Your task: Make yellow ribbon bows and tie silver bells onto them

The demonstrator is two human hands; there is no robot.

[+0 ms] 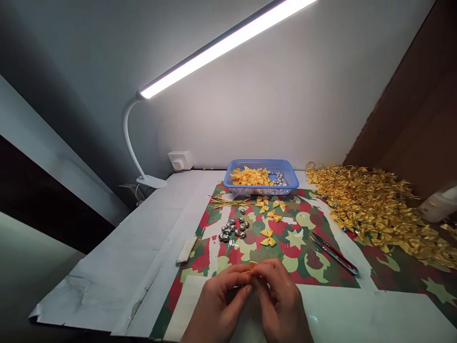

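Bow of yellow satin ribbon (253,264) is pinched jointly by the left hand (221,297) and the right hand (282,300); round silver metal bells (233,228) lie beyond the left hand.

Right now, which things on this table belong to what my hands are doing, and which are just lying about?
In use: yellow bow pinched between left hand and right hand; probably silver bells, loose bows, gold threads, blue basket, snips, bow pile.
Lying about: lamp, wall socket, white bottle, white pad.
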